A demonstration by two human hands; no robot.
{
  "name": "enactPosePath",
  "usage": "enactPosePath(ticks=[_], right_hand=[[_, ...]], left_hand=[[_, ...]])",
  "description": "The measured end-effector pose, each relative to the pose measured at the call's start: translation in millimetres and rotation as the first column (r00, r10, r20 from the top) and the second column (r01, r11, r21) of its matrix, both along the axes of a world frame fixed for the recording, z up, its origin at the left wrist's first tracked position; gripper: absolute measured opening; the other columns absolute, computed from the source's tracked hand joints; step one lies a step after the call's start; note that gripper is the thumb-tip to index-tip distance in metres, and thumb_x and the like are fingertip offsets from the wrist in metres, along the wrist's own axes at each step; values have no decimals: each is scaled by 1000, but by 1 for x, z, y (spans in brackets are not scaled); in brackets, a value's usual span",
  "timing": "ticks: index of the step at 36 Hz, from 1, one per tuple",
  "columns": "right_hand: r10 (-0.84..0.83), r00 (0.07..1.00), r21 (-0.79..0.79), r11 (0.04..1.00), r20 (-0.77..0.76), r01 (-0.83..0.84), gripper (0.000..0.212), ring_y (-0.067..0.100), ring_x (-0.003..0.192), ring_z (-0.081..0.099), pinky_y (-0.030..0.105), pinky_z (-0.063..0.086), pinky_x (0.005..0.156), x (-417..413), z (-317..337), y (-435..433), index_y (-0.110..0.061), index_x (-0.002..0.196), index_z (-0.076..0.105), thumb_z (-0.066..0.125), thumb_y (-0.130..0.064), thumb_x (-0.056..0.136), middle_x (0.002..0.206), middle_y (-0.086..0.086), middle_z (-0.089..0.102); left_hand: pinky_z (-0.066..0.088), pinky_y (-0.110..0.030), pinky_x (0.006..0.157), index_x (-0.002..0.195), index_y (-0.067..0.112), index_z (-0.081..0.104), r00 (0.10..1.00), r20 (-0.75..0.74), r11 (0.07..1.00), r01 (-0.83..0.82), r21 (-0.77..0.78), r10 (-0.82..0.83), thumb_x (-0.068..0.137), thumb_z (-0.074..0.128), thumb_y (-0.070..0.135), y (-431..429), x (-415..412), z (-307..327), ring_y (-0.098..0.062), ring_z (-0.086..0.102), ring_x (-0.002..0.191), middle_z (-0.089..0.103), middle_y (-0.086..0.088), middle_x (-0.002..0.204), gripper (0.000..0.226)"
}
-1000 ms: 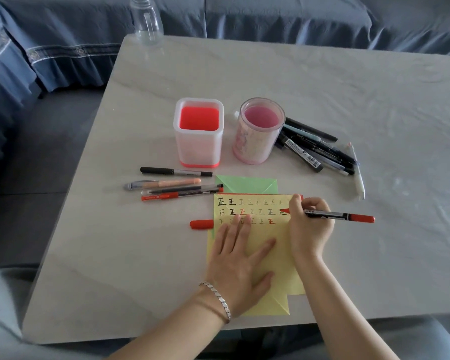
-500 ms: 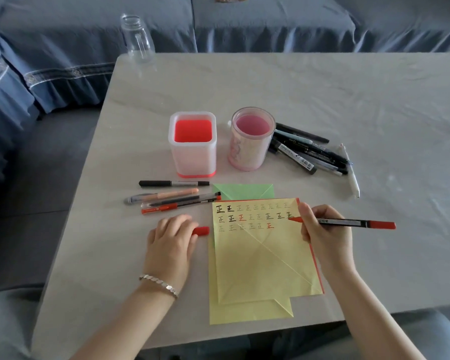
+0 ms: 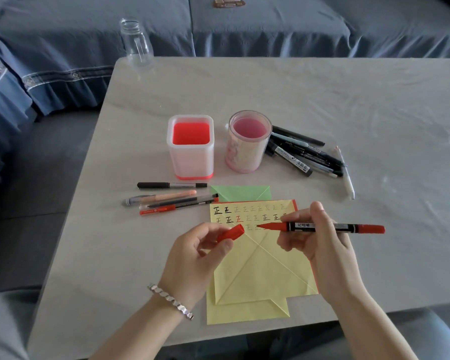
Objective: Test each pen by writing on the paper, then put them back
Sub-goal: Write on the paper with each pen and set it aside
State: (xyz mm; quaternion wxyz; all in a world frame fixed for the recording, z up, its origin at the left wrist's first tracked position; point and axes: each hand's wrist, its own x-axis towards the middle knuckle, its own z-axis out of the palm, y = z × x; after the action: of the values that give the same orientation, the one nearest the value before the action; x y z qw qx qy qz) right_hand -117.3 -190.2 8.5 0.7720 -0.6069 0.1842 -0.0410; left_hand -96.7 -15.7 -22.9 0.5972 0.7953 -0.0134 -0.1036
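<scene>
the person's right hand grasps a red marker and holds it level above the yellow paper. its fingers are curled round the black middle of the barrel, and the bare red tip points toward the left hand. the left hand pinches the marker's red cap between thumb and fingers, with the cap's open end facing the tip. cap and tip are near each other but apart. a silver bracelet sits on the left wrist.

the yellow paper lies at the near edge of the table. rows of small characters in black, grey and red run along its far side. the rim of an orange-red sheet shows at its far right corner, and a green sheet pokes out beyond its far edge. four pens lie side by side just left of the green sheet, toward the table's left edge. farther in stand a square white holder with a red base and a round pink holder beside it. a pile of dark pens lies against the round holder's right side, with a white pen along the pile's right. a clear bottle stands at the far left corner.
</scene>
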Motion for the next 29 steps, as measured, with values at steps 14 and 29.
enactPosePath(ticks=[14, 29], right_hand=[[86, 992, -139, 985, -91, -98, 41, 17, 47, 43, 19, 37, 45, -7, 2, 7, -3, 62, 61, 40, -14, 94, 50, 10, 57], [-22, 999, -246, 969, 24, 27, 43, 11, 36, 35, 16, 32, 40, -11, -12, 12, -15, 48, 44, 55, -4, 89, 37, 5, 50]], left_hand=[[43, -9, 60, 79, 39, 62, 995, 19, 994, 100, 55, -101, 80, 68, 16, -2, -11, 10, 0, 59, 70, 66, 21, 75, 24], [41, -8, 56, 76, 35, 62, 966, 85, 969, 243, 37, -245, 81, 66, 10, -12, -15, 23, 0, 58, 53, 61, 18, 58, 26]])
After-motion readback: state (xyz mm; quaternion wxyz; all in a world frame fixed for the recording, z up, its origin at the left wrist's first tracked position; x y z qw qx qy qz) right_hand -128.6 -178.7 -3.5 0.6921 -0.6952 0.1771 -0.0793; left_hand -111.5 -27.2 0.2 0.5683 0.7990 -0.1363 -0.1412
